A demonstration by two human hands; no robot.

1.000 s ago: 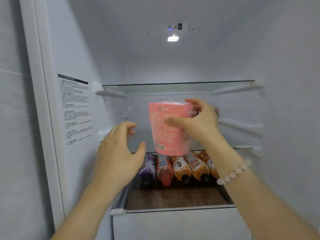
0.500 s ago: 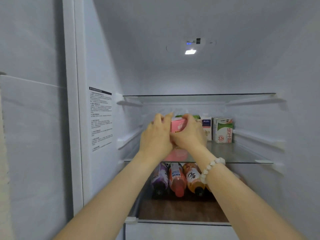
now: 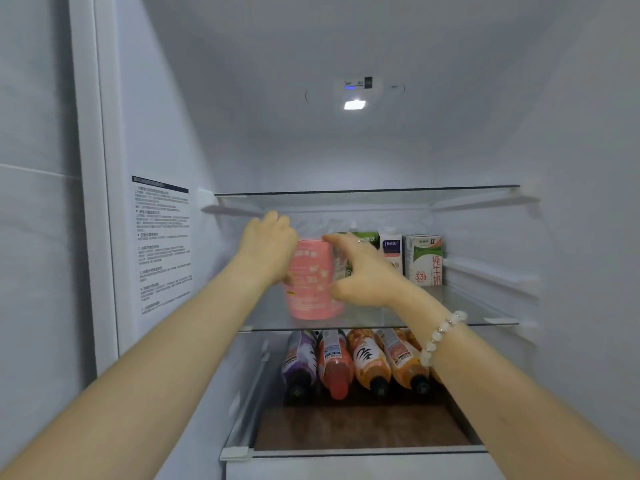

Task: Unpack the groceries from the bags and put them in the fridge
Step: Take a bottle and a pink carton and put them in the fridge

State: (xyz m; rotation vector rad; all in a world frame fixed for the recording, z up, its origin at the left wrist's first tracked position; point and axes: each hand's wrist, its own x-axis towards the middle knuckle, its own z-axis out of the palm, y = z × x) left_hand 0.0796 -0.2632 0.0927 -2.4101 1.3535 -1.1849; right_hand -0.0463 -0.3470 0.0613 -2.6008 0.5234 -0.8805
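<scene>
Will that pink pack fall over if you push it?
Probably tippy: the pink pack stands tall on the smooth glass shelf, so it may slide or topple. Its rounded sides suggest a soft pouch, likely squashy. The left hand holds its top.

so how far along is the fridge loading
Done: bottles lie on the lower shelf and cartons stand at the back of the glass shelf. In hand: the pink pack stands on that shelf, left hand gripping it, right hand open beside it. Remaining: letting go; bags out of view.
</scene>
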